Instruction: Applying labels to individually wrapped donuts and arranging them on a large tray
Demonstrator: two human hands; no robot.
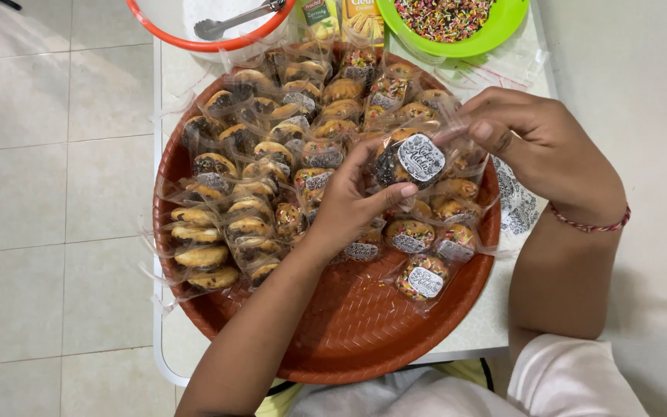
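Fingers of the left hand [349, 202] and right hand [538, 139] pinch one wrapped cookie [409, 161] bearing a round sticker, held above the woven tray [349, 324]. Beneath them, bagged cookies [272, 147] overlap, partly hidden. Past the tray, the green bowl [457, 23] and orange bowl [194, 31] are cut off by the frame.

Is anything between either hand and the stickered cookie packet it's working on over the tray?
Nothing visible. The left hand already has the wrapped cookie packet in its grip, thumb under it, and the right hand pinches the packet's top edge. Both touch it directly, above the other packets on the round brown tray.
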